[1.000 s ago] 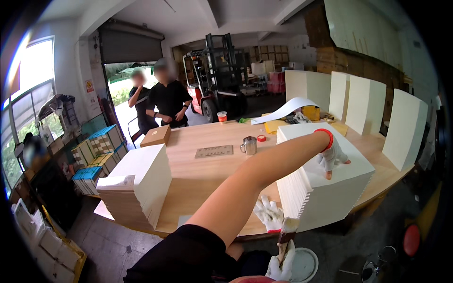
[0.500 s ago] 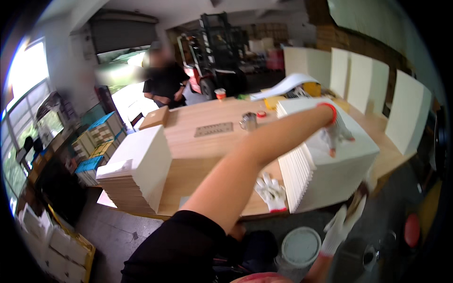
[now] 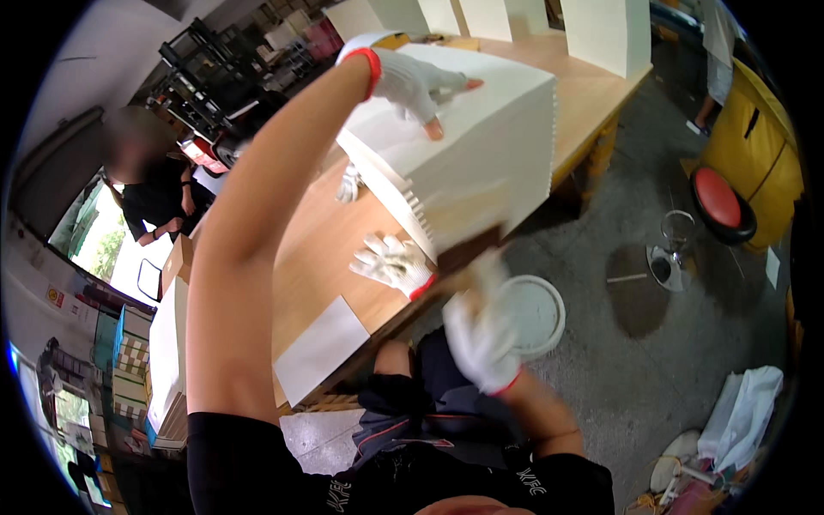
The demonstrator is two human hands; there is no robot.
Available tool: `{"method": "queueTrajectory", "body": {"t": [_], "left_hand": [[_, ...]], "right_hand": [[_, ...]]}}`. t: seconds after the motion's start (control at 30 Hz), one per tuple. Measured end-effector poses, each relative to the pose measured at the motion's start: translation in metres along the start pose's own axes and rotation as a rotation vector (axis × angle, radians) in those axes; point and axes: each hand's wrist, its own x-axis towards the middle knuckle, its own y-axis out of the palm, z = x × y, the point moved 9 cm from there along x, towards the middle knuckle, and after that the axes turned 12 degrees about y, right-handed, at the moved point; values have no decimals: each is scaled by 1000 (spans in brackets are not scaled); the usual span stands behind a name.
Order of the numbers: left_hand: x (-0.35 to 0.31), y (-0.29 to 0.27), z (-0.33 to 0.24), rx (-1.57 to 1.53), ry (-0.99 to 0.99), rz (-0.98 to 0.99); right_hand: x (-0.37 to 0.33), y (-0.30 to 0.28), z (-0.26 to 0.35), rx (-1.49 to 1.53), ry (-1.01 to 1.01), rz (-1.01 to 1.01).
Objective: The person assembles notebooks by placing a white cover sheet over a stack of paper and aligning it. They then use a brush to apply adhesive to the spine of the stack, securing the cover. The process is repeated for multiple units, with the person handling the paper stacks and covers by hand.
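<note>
My left hand (image 3: 412,86), in a white glove with a red cuff and bare fingertips, lies with fingers spread on top of a tall stack of white sheets (image 3: 489,142). The left edge of the stack is stepped. Below its near side, my gloved right hand (image 3: 481,343) is closed round a brown brush-like tool (image 3: 470,251), smeared by motion. The tool's dark strip is beside the stack's lower edge; whether they touch, I cannot tell. An empty white glove (image 3: 390,263) with a red cuff lies on the table, left of the stack.
A white sheet (image 3: 322,350) lies at the near edge of the wooden table (image 3: 322,249). A round white-lidded bucket (image 3: 536,313) stands by my legs. To the right are a red stool (image 3: 721,202) and a yellow cover (image 3: 755,137). A person (image 3: 159,193) stands across the table.
The view has turned and tilted down to the right. My left hand remains on the stack. My right hand has moved with the brown tool along the stack's near side, toward the left.
</note>
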Motion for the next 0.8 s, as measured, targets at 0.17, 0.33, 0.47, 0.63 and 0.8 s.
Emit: {"method": "queueTrajectory", "body": {"t": [0.17, 0.33, 0.47, 0.63, 0.8], "left_hand": [[8, 2, -20, 15, -80, 60], [7, -5, -11, 103, -78, -5], [2, 1, -3, -16, -77, 20], [5, -5, -24, -72, -62, -5], [1, -4, -19, -61, -104, -45]], "right_hand": [[66, -5, -89, 410, 660, 125], [-66, 58, -12, 172, 45, 316], [-25, 17, 6, -153, -257, -4], [33, 31, -44, -2, -67, -66], [-18, 23, -62, -40, -164, 83]]}}
